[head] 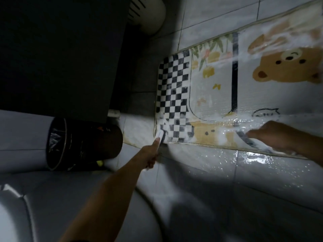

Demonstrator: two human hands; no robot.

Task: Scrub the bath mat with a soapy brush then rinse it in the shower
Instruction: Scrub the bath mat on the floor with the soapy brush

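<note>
In the head view, the soapy bath mat [209, 88] lay flat on the wet tiled floor [192, 172], filling the centre and right of the frame, its long axis running from the checkered end at centre out past the right edge, which cut it off. The left hand [152, 154] was wrapped round a white brush [160, 136] whose head sat on the mat's lower-left checkered corner, so the unscrubbed length stretched away to the right. The right hand [269, 137] rested on the foamy near edge, fingers apparently flat though blurred, and the bristles and a dark bin [83, 144] at left were hard to make out.
</note>
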